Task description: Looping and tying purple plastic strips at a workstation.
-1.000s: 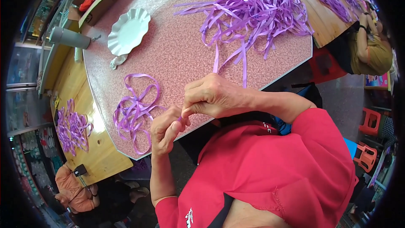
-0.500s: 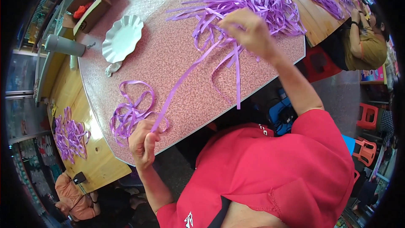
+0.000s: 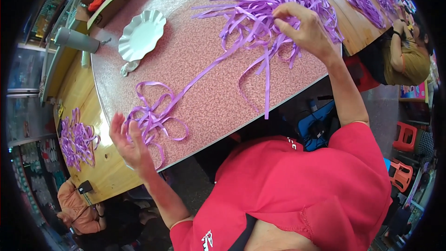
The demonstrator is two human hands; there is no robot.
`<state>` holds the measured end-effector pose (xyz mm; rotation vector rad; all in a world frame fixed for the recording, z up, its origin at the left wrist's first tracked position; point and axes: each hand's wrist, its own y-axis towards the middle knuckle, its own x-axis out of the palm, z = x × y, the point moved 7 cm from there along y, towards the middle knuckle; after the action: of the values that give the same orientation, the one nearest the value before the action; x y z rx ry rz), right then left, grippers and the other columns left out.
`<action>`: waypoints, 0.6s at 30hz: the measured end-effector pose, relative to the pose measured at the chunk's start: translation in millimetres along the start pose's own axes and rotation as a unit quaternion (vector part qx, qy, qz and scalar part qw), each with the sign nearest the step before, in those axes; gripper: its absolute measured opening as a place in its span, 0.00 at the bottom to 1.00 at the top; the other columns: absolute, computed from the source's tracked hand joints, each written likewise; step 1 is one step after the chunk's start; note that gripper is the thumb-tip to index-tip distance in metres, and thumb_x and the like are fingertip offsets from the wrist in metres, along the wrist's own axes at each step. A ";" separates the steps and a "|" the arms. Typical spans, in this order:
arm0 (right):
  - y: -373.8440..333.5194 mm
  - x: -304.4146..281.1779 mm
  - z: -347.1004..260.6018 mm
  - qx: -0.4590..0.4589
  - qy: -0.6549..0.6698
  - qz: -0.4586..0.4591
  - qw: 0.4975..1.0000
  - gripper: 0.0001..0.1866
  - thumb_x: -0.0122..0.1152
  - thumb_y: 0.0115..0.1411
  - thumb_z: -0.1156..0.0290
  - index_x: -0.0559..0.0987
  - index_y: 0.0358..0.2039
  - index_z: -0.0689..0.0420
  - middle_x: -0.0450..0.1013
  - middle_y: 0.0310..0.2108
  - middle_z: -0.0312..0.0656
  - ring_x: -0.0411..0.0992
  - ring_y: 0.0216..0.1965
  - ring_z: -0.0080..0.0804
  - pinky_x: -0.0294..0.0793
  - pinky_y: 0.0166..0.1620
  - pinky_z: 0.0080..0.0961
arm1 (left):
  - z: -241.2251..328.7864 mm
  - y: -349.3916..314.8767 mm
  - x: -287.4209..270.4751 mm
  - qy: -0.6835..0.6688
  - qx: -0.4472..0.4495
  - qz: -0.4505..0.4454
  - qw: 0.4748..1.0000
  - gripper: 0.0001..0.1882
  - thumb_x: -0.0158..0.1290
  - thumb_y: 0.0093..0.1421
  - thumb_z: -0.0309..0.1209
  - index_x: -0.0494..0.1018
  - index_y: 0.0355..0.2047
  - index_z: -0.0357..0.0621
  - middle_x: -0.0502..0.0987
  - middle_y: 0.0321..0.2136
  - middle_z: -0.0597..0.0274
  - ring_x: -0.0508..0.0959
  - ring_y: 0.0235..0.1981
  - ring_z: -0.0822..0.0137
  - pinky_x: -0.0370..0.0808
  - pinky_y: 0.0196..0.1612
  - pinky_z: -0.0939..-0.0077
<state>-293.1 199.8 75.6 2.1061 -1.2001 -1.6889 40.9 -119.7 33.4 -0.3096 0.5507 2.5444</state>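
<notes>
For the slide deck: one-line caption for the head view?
Right hand reaches into purple ribbon pile; left hand open beside looped ribbons.

Purple ribbon strips [image 3: 260, 23] smooth, glossy, satin-like plastic or cloth. Looped ribbon bundle [image 3: 153, 114] same sheen. Bench [image 3: 209, 88] top speckled pink laminate, smooth, slight gloss. Neighbouring bench [image 3: 100, 158] varnished yellow wood. White scalloped plate [image 3: 141, 35] thin matt plastic or paper. Grey cylinder [image 3: 76, 41] dull metal-like. Red shirt [image 3: 302, 190] matt cloth.
</notes>
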 end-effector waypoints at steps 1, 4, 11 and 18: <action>-0.1 15.1 -9.5 0.097 0.167 -0.079 0.978 0.10 0.65 0.60 0.72 0.80 0.40 0.62 0.78 0.36 0.40 0.77 0.36 0.29 0.76 0.41 0.26 | 20.8 -3.1 12.2 0.033 0.059 -0.031 0.997 0.18 0.57 0.65 0.31 0.71 0.53 0.39 0.72 0.49 0.56 0.71 0.52 0.65 0.66 0.58 0.69; -16.0 55.8 -57.4 0.214 0.410 -0.218 0.859 0.09 0.63 0.63 0.72 0.80 0.41 0.64 0.78 0.32 0.38 0.76 0.30 0.21 0.76 0.33 0.20 | 74.6 -23.5 83.6 0.088 0.269 -0.168 0.944 0.24 0.61 0.59 0.31 0.72 0.56 0.43 0.74 0.53 0.56 0.72 0.57 0.58 0.63 0.63 0.61; -38.2 90.6 -107.2 0.330 0.528 -0.368 0.691 0.09 0.66 0.63 0.68 0.81 0.37 0.61 0.73 0.24 0.29 0.67 0.22 0.12 0.63 0.24 0.13 | 102.3 -57.2 144.2 0.170 0.410 -0.197 0.874 0.24 0.58 0.55 0.27 0.75 0.53 0.42 0.78 0.37 0.64 0.79 0.43 0.67 0.62 0.61 0.56; -52.8 105.2 -113.8 0.299 0.550 -0.346 0.699 0.10 0.69 0.60 0.67 0.81 0.35 0.61 0.78 0.31 0.33 0.72 0.34 0.15 0.71 0.37 0.15 | 95.2 -66.3 137.9 0.197 0.417 -0.270 0.845 0.18 0.54 0.56 0.27 0.76 0.47 0.40 0.75 0.28 0.66 0.78 0.33 0.70 0.64 0.60 0.56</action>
<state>-165.3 125.5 5.4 3.3311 -0.5317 0.2789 -50.6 34.3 53.0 -0.5593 1.4220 1.5051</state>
